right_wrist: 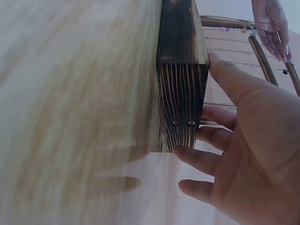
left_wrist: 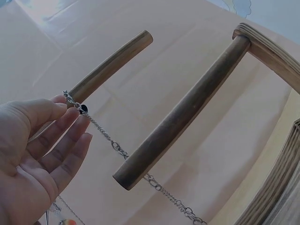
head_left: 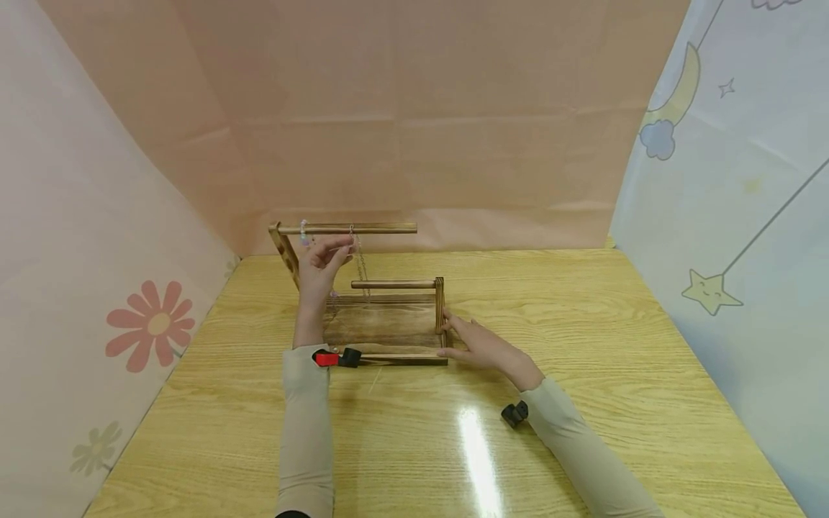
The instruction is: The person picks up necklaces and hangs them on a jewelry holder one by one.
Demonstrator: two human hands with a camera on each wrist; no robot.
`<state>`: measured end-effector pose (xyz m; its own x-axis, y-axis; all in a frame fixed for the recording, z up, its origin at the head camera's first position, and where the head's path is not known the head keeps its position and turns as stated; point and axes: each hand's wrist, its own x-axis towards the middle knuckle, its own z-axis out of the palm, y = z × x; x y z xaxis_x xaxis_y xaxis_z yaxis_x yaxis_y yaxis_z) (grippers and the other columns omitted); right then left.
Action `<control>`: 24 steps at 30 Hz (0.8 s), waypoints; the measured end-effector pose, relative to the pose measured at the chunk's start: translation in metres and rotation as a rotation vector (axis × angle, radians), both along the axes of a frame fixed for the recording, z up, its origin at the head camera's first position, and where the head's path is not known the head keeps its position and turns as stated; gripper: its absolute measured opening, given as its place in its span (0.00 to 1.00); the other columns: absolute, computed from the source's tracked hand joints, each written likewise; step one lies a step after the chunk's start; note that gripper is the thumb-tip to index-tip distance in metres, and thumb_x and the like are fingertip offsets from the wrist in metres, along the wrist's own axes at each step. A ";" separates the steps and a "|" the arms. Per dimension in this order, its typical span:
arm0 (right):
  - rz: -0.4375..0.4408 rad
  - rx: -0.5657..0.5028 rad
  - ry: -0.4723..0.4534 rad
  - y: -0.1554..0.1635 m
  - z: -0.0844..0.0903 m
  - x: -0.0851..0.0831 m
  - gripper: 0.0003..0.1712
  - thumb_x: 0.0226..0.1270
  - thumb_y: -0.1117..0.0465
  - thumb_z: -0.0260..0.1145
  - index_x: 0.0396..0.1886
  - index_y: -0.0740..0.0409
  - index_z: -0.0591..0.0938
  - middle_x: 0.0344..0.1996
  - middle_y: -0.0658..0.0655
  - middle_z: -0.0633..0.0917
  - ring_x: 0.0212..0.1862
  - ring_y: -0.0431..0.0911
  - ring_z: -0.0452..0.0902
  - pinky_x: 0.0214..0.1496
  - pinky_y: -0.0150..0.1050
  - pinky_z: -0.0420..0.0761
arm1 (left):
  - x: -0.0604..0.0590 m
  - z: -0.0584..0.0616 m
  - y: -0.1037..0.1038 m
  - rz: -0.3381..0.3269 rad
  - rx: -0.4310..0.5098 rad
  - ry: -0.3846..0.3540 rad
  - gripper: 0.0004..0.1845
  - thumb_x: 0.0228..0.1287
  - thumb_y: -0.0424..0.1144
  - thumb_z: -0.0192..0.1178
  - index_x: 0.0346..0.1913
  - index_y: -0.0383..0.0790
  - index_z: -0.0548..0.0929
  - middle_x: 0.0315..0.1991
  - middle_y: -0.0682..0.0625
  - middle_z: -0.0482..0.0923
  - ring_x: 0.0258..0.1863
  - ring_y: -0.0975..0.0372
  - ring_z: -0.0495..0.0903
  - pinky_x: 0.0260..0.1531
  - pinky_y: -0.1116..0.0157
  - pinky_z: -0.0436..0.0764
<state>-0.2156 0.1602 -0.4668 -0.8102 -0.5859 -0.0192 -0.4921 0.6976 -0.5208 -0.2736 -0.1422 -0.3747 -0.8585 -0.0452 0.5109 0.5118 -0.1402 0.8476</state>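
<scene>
My left hand (head_left: 320,266) is raised at the upper bar of a brown wooden jewelry stand (head_left: 382,361). Its thumb and index finger pinch a silver chain (left_wrist: 104,133) where it meets the bar; a small black piece (left_wrist: 84,109) shows beside the fingertips. From there the chain hangs past the lower bar (left_wrist: 183,112). Low at the stand's right end, my right hand (head_left: 482,344) touches the wood with fingers spread and nearly straight. In the right wrist view, its thumb and fingertips rest along the base's striped end (right_wrist: 182,103).
A pastel bead bracelet (head_left: 304,232) hangs on the upper bar, left of the chain. The stand is on a wood-grain table (head_left: 583,432), with a peach backdrop (head_left: 453,158) behind and printed panels at both sides.
</scene>
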 end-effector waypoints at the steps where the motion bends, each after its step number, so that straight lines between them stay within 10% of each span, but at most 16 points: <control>1: -0.001 0.002 0.000 -0.001 0.000 0.000 0.51 0.64 0.40 0.58 0.73 0.58 0.42 0.59 0.53 0.75 0.59 0.50 0.73 0.72 0.56 0.45 | -0.001 -0.001 -0.001 -0.003 0.006 -0.004 0.14 0.62 0.30 0.59 0.48 0.23 0.77 0.44 0.44 0.80 0.41 0.58 0.81 0.43 0.67 0.81; 24: -0.012 0.007 -0.013 -0.002 -0.004 -0.004 0.52 0.64 0.38 0.57 0.74 0.55 0.40 0.59 0.51 0.74 0.60 0.48 0.72 0.73 0.53 0.44 | 0.011 0.001 -0.004 -0.031 -0.008 -0.053 0.12 0.63 0.24 0.54 0.46 0.17 0.75 0.41 0.43 0.82 0.39 0.62 0.83 0.44 0.67 0.81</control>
<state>-0.2195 0.1587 -0.4712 -0.8165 -0.5763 -0.0345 -0.4770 0.7071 -0.5221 -0.2628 -0.1467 -0.3733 -0.8851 -0.0143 0.4652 0.4620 -0.1486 0.8743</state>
